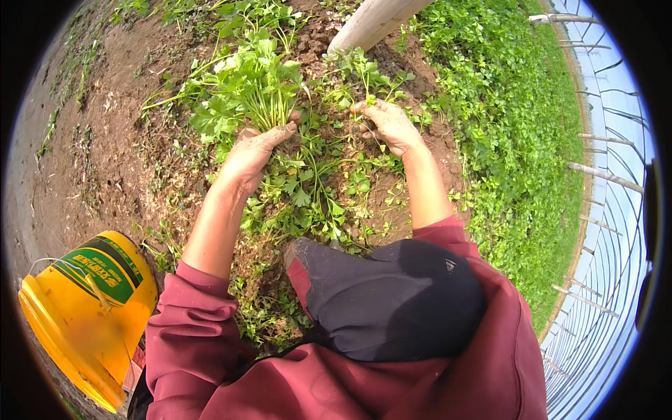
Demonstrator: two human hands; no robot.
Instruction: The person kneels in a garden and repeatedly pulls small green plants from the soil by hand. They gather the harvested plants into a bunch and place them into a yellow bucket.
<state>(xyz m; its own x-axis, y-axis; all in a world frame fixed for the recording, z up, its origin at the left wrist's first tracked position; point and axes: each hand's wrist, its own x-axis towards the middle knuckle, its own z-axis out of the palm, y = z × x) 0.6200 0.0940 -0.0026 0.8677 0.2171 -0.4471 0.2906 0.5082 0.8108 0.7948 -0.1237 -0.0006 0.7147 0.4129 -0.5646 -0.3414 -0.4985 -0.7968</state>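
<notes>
My left hand [262, 147] grips the stem ends of a leafy celery bunch [257, 89], its leaves fanned out away from me. To the right of it, my right hand [391, 123] pinches a small celery sprig [368, 76] at its lower stem with the fingertips. Soil coats the fingers of both hands. Between the hands and my bent knee, loose celery stalks and leaves [304, 194] lie spread over the ground. More celery [257, 18] lies at the top, beyond the bunch.
A wooden post [373, 23] rises just beyond my right hand. A yellow plastic bucket [79, 325] with a printed green label lies tipped at lower left on brown soil [121, 121]. Dense green crop [504, 157] fills the right side, beneath a curved greenhouse frame [609, 178].
</notes>
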